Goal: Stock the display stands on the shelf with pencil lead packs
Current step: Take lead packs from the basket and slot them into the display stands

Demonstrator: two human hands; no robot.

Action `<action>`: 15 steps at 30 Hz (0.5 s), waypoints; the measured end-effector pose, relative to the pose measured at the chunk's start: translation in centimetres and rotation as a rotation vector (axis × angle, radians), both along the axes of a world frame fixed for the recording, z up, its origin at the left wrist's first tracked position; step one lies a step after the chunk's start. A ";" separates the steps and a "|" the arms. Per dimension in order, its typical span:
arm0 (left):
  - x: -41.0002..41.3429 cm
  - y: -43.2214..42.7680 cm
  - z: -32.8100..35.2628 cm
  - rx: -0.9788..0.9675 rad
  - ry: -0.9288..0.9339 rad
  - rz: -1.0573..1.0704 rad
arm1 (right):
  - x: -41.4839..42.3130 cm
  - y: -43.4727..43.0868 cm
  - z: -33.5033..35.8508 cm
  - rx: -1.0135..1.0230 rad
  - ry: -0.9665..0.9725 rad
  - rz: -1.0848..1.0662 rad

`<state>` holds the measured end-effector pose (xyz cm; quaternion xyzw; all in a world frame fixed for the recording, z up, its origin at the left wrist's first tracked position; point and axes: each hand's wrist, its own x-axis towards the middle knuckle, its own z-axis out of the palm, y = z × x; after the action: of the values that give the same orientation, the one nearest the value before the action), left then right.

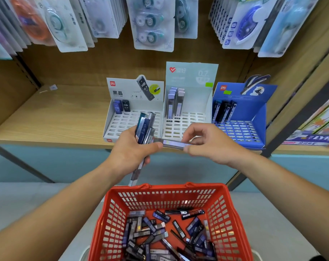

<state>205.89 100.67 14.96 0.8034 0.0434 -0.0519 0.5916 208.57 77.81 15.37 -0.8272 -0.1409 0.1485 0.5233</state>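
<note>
1. The shelf (pixel 47 119) carries three sparsely filled display stands (pixel 111 127) straight ahead of me.
2. The red basket (pixel 233 204) below my arms keeps loose packs (pixel 159 236) within reach.
3. My left hand (pixel 129 147) clasps a bundle of packs (pixel 143 127) as ready stock.
4. My right hand (pixel 210 142) pinches one lavender pack (pixel 174 143) in front of the stands, likely bound for the middle stand (pixel 191 78).

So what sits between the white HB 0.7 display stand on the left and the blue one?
Head view: a third stand, white cardboard with a pale teal backboard, holding a few tall lilac-capped lead packs at its back left corner.
</note>
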 end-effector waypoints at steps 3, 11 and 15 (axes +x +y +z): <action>0.0 -0.3 -0.1 0.007 -0.014 -0.037 | -0.2 0.8 -0.1 0.041 0.033 -0.005; 0.2 -0.2 -0.3 0.005 -0.037 0.005 | 0.4 0.2 -0.9 -0.158 0.008 0.100; 0.3 0.7 -0.4 0.011 0.004 0.029 | 1.0 -0.8 -1.5 0.014 0.075 -0.045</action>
<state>206.22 101.32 14.53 0.8057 0.0563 -0.0449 0.5880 209.61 76.98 13.83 -0.8202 -0.1035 0.1664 0.5374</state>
